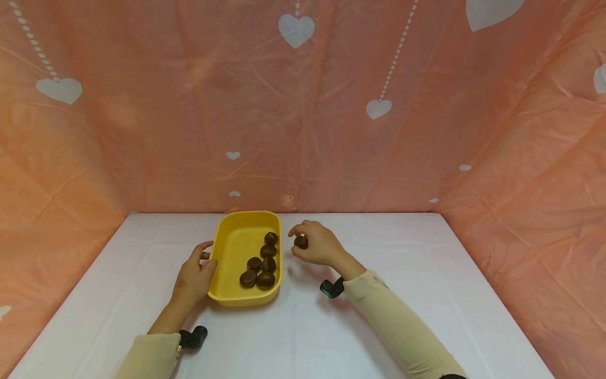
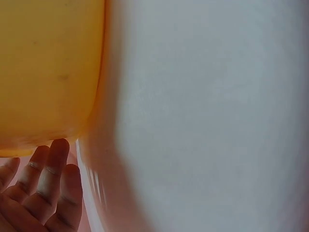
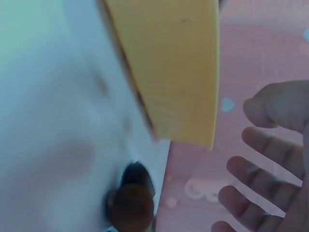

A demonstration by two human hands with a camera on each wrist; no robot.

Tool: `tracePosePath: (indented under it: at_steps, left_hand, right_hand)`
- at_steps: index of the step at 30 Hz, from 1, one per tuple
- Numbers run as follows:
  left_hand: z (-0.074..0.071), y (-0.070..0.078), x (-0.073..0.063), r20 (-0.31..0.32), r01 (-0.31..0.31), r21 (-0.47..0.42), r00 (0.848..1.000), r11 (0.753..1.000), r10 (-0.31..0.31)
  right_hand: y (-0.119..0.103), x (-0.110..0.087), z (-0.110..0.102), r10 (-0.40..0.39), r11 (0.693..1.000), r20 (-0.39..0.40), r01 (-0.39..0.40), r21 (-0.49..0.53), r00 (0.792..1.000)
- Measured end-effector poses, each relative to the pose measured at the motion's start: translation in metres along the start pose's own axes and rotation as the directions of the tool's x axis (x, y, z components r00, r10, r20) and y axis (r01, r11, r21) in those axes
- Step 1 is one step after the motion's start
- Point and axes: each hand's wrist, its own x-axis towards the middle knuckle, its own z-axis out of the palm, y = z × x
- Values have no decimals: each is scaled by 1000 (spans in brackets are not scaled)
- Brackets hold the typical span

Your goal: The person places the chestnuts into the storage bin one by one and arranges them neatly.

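Observation:
A yellow rectangular tray (image 1: 232, 252) sits on the table, with several glossy brown chestnuts (image 1: 266, 280) gathered along its right side. My left hand (image 1: 193, 276) is at the tray's left side, thumb at the rim. In the left wrist view, its loosely extended fingers (image 2: 53, 166) reach the tray's outer wall. To the right of the tray is my right hand (image 1: 318, 245), thumb and fingers apart around a dark chestnut (image 1: 300, 242). The right wrist view shows those fingers (image 3: 260, 176) spread with nothing between them, and chestnuts (image 3: 133, 208) low on the table side.
A white cloth (image 1: 303, 337) covers the table. Pink-orange curtains (image 1: 265, 116) with pale hearts hang behind it and along both sides. Each wrist carries a small dark camera, one on the left (image 1: 193, 338) and one on the right (image 1: 332, 288).

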Motion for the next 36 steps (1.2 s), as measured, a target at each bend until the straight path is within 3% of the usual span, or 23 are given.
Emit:
tracePosePath:
  at_steps: [14, 22, 36]
  left_hand:
    - [1, -1, 3, 6, 15, 1, 1000, 1000, -15]
    - [1, -2, 2, 7, 25, -7, 1000, 1000, -24]
    - [1, -2, 2, 10, 28, -13, 1000, 1000, -28]
  right_hand:
    - [27, -18, 3, 112, 988, -45, -116, -101, 993]
    - [34, -20, 7, 195, 971, -2, -193, -138, 981]
    - [41, -18, 15, 206, 969, 12, -202, -143, 978]
